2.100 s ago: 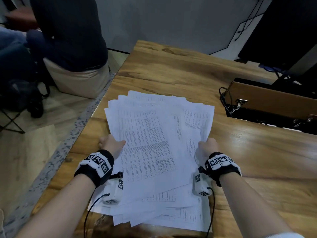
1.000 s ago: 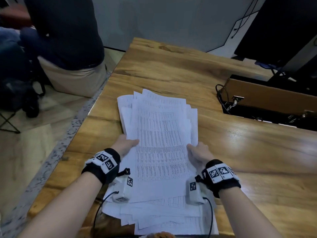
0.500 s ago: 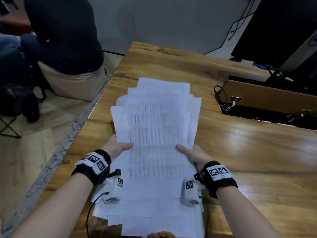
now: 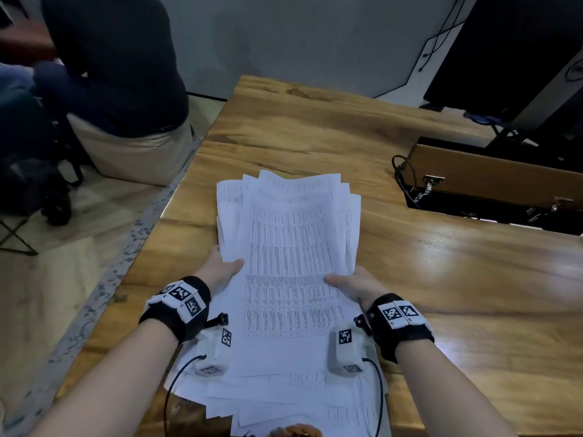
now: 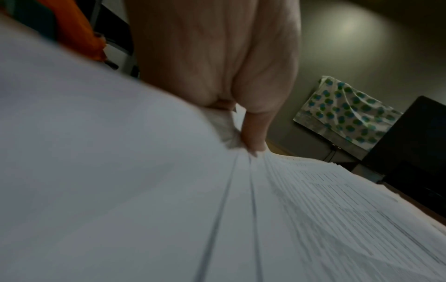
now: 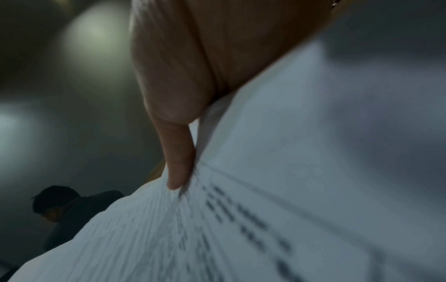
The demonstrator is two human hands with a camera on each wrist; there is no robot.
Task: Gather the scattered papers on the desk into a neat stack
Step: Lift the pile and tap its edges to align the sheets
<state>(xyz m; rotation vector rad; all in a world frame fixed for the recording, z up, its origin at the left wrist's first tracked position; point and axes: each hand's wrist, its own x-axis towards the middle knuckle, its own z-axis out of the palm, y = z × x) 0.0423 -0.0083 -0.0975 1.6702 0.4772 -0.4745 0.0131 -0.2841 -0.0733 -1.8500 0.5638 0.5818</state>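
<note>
Both hands, left hand [image 4: 220,269] and right hand [image 4: 356,287], now pinch the papers [image 4: 290,263], squeezed narrower but still ragged

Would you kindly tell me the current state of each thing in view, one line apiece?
Papers: gathered into a rough pile, edges still fanned and uneven, far ends lifted off the desk.
Left hand: grips the pile's left edge, thumb on top.
Right hand: grips the pile's right edge, thumb on top.
Desk: wooden, bare around the pile.
Brown case: lid closed, lying at the desk's right.
</note>
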